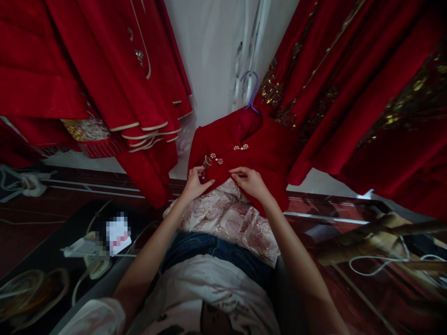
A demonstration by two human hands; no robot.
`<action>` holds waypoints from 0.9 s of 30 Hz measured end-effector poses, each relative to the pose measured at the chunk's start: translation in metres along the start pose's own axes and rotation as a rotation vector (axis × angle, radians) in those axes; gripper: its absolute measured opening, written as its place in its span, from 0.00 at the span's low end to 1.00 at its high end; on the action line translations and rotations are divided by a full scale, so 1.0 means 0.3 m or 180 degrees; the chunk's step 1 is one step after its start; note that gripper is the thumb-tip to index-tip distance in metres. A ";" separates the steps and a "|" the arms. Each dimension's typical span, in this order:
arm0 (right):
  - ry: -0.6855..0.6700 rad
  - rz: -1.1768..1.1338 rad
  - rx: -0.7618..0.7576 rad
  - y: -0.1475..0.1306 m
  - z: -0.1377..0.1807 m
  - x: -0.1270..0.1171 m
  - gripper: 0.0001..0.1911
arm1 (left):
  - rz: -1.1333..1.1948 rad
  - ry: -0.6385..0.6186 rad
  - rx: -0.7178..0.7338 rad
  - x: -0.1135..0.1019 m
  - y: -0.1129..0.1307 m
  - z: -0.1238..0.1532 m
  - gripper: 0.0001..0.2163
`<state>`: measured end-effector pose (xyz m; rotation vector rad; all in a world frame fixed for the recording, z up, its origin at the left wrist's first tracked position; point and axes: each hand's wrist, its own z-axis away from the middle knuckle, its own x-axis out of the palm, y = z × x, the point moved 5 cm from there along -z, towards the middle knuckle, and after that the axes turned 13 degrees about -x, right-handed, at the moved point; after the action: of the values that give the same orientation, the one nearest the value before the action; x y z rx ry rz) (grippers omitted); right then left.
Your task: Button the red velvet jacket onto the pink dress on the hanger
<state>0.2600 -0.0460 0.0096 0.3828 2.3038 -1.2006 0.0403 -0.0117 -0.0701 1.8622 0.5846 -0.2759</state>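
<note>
Red garment lies under the half-open left hand and loosely curled right hand, its grip unclear.

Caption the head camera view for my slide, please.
Left hand and right hand at a red garment with beaded ornaments and a purple hanger, above pale patterned fabric.

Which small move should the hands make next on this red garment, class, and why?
Probably the left hand should straighten the slanting beads on the red garment. The other beads lie nearly level, and that hand is close by. The right hand seems well placed to steady the cloth.
</note>
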 end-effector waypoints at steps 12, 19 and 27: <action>-0.0595 0.1244 0.0437 0.071 0.062 -0.014 0.17 | -0.0434 0.0184 -0.0014 -0.040 0.073 0.150 0.03; -0.0300 0.1082 0.0178 0.113 0.045 -0.013 0.10 | -0.0488 -0.0437 0.0472 0.043 0.184 0.219 0.04; -0.1240 -0.0161 0.0360 0.031 0.077 -0.053 0.09 | -0.0199 -0.0744 0.0263 0.120 0.104 0.255 0.07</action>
<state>0.2847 -0.0598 0.0010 0.1155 1.9272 -1.3040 0.0940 -0.0816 -0.0890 1.8598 0.4769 -0.5583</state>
